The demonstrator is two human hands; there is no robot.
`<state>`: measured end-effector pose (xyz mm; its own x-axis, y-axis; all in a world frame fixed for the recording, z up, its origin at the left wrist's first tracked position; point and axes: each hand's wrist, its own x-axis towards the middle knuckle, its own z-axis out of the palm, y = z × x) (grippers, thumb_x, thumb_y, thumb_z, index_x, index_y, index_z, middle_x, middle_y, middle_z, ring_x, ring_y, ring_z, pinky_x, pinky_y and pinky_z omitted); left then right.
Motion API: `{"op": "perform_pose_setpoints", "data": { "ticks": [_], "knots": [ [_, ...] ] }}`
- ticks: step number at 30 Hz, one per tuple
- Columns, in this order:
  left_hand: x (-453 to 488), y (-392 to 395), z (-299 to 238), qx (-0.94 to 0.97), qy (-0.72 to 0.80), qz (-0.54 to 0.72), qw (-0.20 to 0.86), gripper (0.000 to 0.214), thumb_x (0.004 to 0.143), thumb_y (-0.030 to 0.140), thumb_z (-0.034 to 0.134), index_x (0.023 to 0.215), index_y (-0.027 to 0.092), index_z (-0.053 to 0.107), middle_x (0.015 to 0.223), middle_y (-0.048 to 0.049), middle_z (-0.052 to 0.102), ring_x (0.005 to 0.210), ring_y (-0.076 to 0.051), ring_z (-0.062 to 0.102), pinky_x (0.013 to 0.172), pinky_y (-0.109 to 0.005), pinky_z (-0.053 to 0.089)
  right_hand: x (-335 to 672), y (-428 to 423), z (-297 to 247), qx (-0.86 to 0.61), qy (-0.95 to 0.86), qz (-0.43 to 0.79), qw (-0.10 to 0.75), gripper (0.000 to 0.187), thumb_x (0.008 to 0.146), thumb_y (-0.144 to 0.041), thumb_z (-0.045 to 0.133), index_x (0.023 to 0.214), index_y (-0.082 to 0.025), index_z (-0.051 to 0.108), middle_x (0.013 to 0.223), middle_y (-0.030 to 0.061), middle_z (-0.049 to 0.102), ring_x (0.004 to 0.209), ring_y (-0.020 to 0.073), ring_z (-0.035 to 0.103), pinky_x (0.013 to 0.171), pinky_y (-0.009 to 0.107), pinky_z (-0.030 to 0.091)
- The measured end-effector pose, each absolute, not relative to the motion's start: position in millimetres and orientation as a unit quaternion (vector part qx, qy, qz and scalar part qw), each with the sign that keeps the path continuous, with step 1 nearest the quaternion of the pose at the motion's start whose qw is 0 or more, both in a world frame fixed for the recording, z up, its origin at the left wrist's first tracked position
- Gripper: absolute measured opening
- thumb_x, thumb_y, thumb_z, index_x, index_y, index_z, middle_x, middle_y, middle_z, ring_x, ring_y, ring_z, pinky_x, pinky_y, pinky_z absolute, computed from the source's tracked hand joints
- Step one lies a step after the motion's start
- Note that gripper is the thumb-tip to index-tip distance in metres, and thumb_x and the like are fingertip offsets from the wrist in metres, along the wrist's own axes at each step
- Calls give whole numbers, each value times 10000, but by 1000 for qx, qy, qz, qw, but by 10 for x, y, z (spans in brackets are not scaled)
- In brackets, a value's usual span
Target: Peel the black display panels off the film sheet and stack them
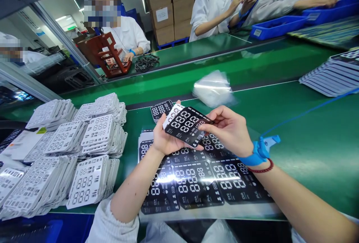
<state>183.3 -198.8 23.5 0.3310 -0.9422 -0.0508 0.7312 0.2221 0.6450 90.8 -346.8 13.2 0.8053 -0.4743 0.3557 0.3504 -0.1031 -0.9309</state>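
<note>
My left hand [162, 138] supports a white display panel [174, 111] from below, with the thumb along its edge. Over that panel lies a black display film [187, 125] printed with white digit segments, tilted and mostly covering it. The fingers and thumb of my right hand [234, 131] pinch the film's right end. Beneath both hands, a glossy sheet of black display films [200, 185] is spread on the table. Just beyond my left hand sits a black-faced panel [160, 109], partly hidden by it.
Stacks of white panels [97, 134] fill the left side. Crumpled clear plastic [213, 88] lies ahead. Black-faced panels [333, 73] are fanned at the right. A blue cord [303, 111] runs from my right wrist strap [259, 151]. Co-workers sit across, near blue trays [277, 28] and a brown fixture [108, 54].
</note>
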Motion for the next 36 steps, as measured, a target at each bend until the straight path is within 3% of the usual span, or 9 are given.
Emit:
{"op": "perform_pose_setpoints", "data": {
  "ticks": [7,15,26,36],
  "knots": [
    [1818,-2004,230,301,-170,-546,763,558,895,565,250,1424,423,144,1329,-101,464,1136,-376,506,843,-759,288,897,-3476,118,-696,49,-304,648,375,612,-441,799,677,-212,509,594,-24,556,507,120,546,437,244,522],
    [1808,-1995,255,294,-167,-553,761,533,918,534,197,1432,406,138,1322,-110,466,1155,-371,494,841,-738,324,892,-3488,104,-709,42,-305,635,357,630,-424,793,681,-204,516,594,-29,546,485,105,533,432,232,513],
    [1822,-1987,244,300,-160,-555,759,554,915,535,245,1438,380,147,1294,-120,485,1115,-363,521,839,-737,328,896,-3509,87,-732,44,-283,618,342,648,-412,775,697,-202,510,605,-23,544,504,109,523,456,233,484],
    [1850,-2025,217,343,-173,-524,760,654,855,458,488,1431,377,189,1313,-87,501,1157,-341,504,872,-651,412,1003,-3556,44,-845,53,-271,458,319,741,-385,698,697,-195,446,581,-42,499,506,106,467,475,228,352]
  ]
}}
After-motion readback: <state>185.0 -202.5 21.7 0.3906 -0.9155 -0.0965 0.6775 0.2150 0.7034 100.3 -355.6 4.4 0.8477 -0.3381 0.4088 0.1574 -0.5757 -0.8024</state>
